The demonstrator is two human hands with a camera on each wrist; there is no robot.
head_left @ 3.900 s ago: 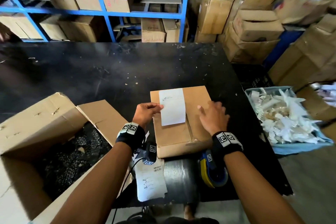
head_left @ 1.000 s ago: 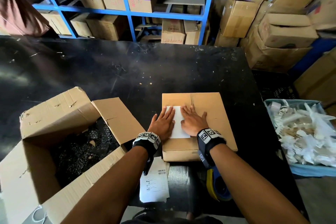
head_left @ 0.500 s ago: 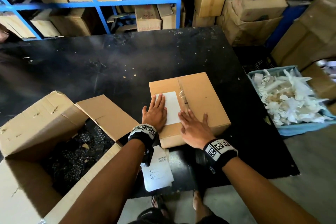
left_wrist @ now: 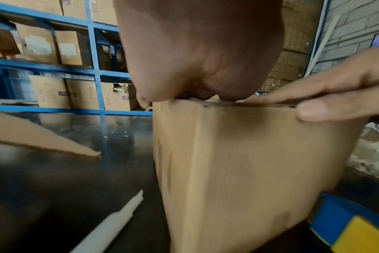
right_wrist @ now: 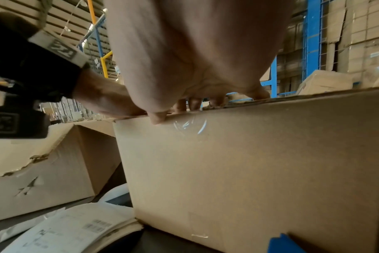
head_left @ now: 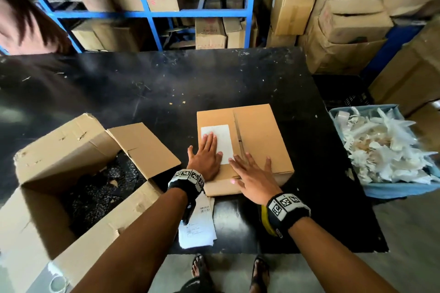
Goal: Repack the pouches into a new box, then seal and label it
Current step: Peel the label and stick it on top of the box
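Two hands lie flat on the closed box (head_left: 257,135), which sits on the black tabletop (head_left: 142,93) toward its near right part, a little back from the near edge. The left hand (head_left: 206,160) rests palm down with straight fingers close together, their tips on the white label (head_left: 220,140) stuck to the left half of the box top; the thumb is spread out to the left, past the box's left edge. The right hand (head_left: 253,175) lies just beside it at the near edge of the top, fingers straight and fanned apart, thumb out to the right, little finger hanging slightly over the near rim. In the left wrist view the box front (left_wrist: 249,162) fills the frame, with the right hand's fingers (left_wrist: 327,95) reaching in flat along the top edge.

The large open carton (head_left: 62,150) stands at the near left corner of the tabletop, flaps up, with dark pouches (head_left: 95,192) inside. A small stack of printed paper sheets (head_left: 197,226) lies at the near edge, just in front of the closed box. A blue bin of white paper scraps (head_left: 385,150) stands off the right edge. Blue shelving (head_left: 152,14) holding cartons stands beyond the far edge.
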